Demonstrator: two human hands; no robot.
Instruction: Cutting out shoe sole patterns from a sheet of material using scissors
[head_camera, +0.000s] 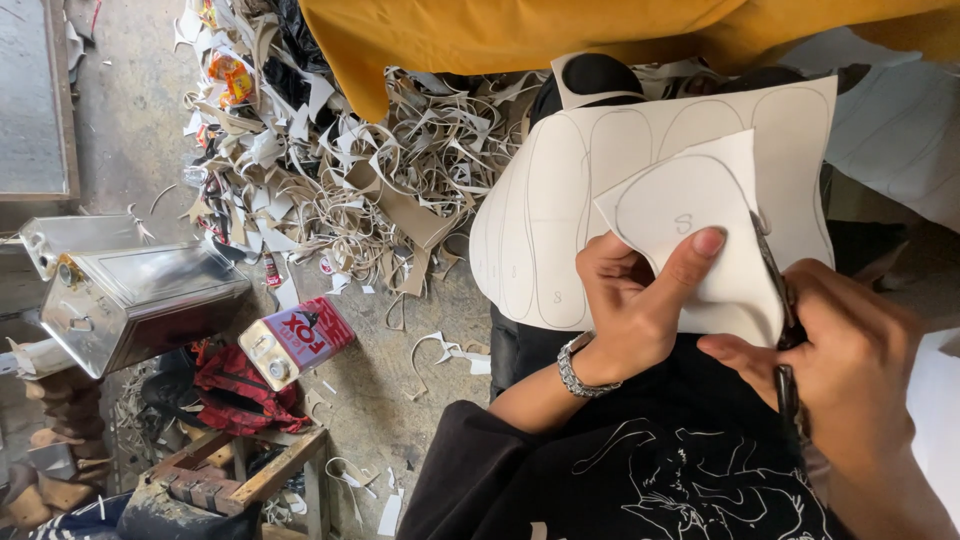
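Seen from above our lap, our left hand (632, 300) pinches a white pattern sheet (690, 235) between closed fingers (690, 255), while our right hand (850, 350) grips scissors (778, 300) at its edge.

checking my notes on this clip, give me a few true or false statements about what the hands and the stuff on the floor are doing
1. The left hand pinches a white cut sheet piece with a pencilled outline. True.
2. The right hand is empty. False: it holds dark scissors at the piece's edge.
3. A metal bracelet sits on the left wrist. True.
4. The floor by the large silver metal can is swept clean. False: a heap of pale offcut strips lies there.
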